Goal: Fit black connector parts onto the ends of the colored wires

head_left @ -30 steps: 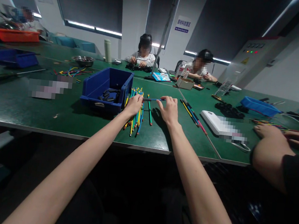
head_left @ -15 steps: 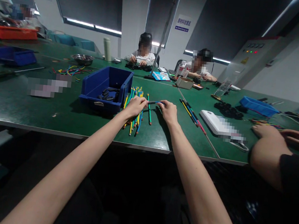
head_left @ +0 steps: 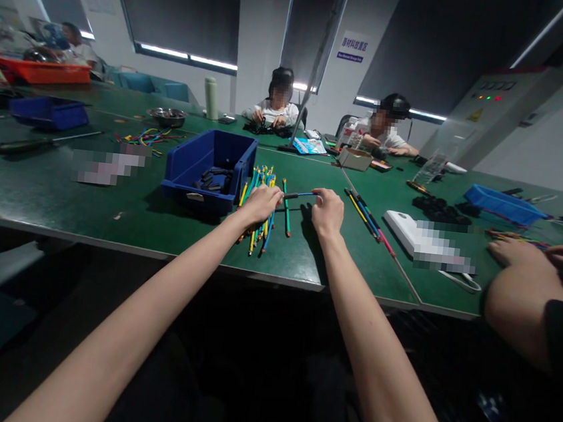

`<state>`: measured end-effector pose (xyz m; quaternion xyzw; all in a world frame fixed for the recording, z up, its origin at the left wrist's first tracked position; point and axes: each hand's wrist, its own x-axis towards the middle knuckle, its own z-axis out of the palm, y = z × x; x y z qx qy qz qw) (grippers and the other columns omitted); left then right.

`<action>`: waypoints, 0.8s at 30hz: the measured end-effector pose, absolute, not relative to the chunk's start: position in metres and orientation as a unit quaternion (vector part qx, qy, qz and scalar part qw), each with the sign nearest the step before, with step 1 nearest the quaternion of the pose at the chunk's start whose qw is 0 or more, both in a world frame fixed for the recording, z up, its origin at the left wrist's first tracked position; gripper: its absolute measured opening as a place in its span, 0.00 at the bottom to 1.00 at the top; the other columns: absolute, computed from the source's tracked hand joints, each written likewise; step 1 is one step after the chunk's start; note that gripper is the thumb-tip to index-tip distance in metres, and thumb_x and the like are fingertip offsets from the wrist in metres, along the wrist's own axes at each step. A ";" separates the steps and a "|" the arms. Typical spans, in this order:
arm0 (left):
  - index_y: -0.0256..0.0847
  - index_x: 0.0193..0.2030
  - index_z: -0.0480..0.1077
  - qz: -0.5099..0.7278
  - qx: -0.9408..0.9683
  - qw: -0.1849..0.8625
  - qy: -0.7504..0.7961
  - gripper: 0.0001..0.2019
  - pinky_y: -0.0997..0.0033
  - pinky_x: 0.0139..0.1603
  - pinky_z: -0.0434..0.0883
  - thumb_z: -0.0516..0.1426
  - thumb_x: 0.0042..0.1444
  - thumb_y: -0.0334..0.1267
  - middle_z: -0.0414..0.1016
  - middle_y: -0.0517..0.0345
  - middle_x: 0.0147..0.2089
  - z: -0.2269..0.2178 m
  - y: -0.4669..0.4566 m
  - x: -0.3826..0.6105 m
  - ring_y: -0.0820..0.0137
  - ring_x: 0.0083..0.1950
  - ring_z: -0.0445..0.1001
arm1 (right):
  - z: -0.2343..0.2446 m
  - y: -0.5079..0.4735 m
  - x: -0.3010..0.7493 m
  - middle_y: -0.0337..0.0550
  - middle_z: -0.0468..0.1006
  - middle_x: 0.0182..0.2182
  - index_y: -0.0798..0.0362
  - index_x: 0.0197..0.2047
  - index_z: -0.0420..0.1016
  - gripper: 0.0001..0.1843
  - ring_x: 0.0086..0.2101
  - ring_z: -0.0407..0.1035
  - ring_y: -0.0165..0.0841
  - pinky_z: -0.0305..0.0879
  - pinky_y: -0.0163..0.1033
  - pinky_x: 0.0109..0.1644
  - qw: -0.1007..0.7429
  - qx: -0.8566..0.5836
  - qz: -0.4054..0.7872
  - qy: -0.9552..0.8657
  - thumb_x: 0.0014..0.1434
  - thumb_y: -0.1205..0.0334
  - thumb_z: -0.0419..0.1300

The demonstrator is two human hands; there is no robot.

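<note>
A short blue wire (head_left: 306, 194) with a black sleeve (head_left: 290, 196) on its left part spans the gap between my hands, above the table. My left hand (head_left: 263, 204) pinches the sleeve end over a pile of cut wires. My right hand (head_left: 328, 212) is closed on the blue end, its fingertips partly hidden. Yellow, green and blue wires (head_left: 253, 240) with copper-coloured ends lie under and around my left hand. One green wire (head_left: 287, 217) lies apart, just below the held one. Left of the pile, a blue bin (head_left: 176, 190) holds several black sleeves (head_left: 213, 179).
Right of my hand lie several sleeved wires (head_left: 364, 214) and a white power bank (head_left: 400, 231). A neighbour's arm (head_left: 521, 270) rests at the right edge. Further left are a screwdriver (head_left: 27, 145) and a smaller blue bin (head_left: 50, 113). Other people sit across the green table (head_left: 198, 236).
My hands are further apart, and more of the blue wire shows between the sleeve and my right fingers. The whole view has shifted slightly.
</note>
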<state>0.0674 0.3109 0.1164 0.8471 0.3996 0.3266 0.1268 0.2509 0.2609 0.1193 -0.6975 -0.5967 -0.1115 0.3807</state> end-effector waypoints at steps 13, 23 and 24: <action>0.42 0.28 0.64 0.351 0.816 0.144 0.436 0.16 0.69 0.38 0.64 0.42 0.65 0.36 0.73 0.55 0.29 0.125 0.303 0.068 0.67 0.33 0.71 | 0.125 0.263 0.238 0.46 0.78 0.44 0.51 0.49 0.74 0.21 0.45 0.68 0.40 0.58 0.45 0.54 0.327 -0.592 -0.091 -0.731 0.55 0.73 0.51; 0.42 0.30 0.65 0.333 0.820 0.149 0.441 0.16 0.69 0.38 0.64 0.42 0.65 0.37 0.73 0.55 0.29 0.124 0.305 0.069 0.67 0.34 0.72 | 0.123 0.269 0.241 0.44 0.78 0.38 0.51 0.41 0.79 0.12 0.41 0.69 0.36 0.61 0.40 0.48 0.368 -0.574 -0.051 -0.730 0.59 0.65 0.54; 0.42 0.31 0.65 0.337 0.820 0.150 0.439 0.16 0.69 0.38 0.64 0.42 0.66 0.38 0.73 0.55 0.29 0.124 0.305 0.068 0.67 0.35 0.72 | 0.124 0.268 0.241 0.44 0.78 0.38 0.51 0.41 0.79 0.12 0.41 0.68 0.36 0.61 0.40 0.47 0.371 -0.571 -0.054 -0.730 0.59 0.65 0.55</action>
